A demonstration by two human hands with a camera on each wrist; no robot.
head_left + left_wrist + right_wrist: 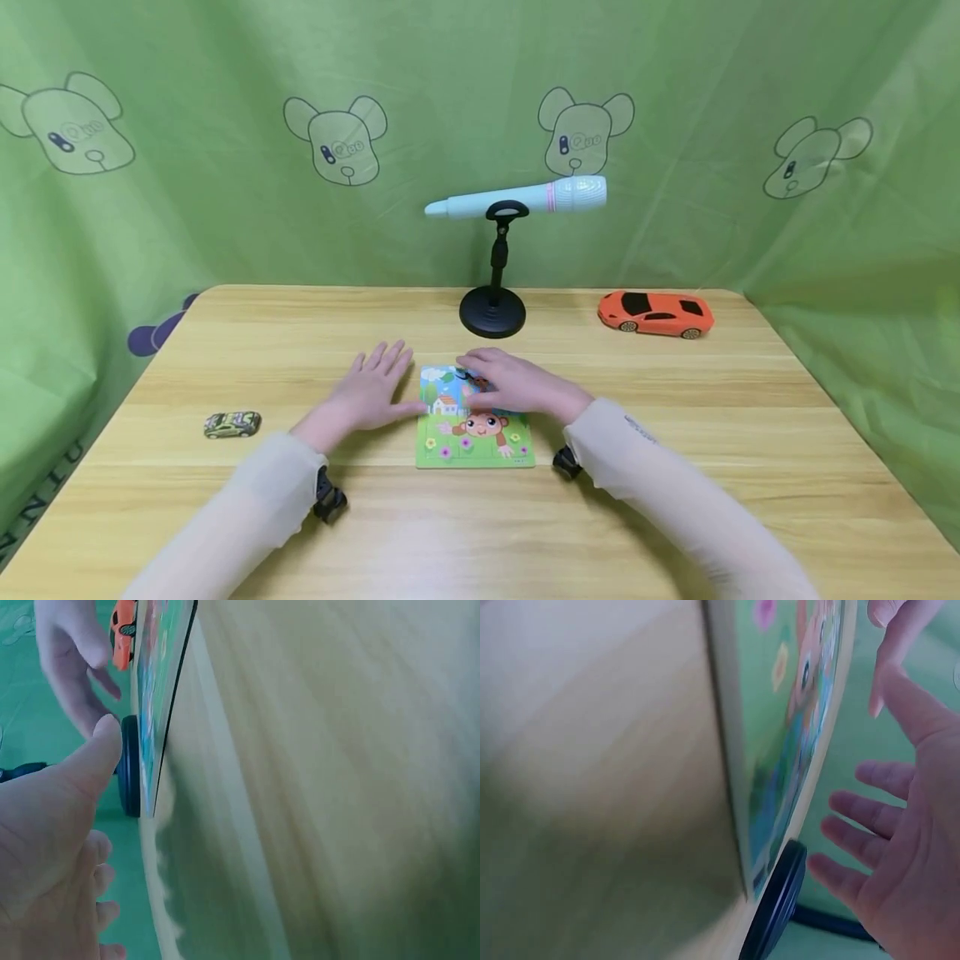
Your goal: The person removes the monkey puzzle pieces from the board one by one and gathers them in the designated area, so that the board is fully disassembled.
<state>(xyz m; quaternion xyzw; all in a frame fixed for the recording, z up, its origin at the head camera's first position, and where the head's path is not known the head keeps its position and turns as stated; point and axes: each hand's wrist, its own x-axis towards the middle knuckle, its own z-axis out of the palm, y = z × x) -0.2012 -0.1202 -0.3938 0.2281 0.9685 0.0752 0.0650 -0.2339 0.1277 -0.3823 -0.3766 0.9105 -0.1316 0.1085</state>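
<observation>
A square picture puzzle (450, 454) with a monkey, a house and flowers lies flat on the wooden table. Just left of it, my left hand (367, 393) is spread with fingers pointing away from me, its thumb tip at the puzzle's left edge. My right hand (517, 383) hovers over the upper right part, hiding that corner; its fingers point left and hold nothing. In the right wrist view, the puzzle (772, 750) appears edge-on, with the loosely extended right fingers (855, 844) apart from it. The left thumb (97, 754) overlaps the view of the black stand base.
Behind the puzzle, a black stand (492, 312) carries a light blue microphone (517, 200). An orange toy car (656, 315) sits at the back right, a small camouflage toy car (232, 425) at the left. A green curtain (457, 83) with bear-head outlines hangs around the table (420, 542).
</observation>
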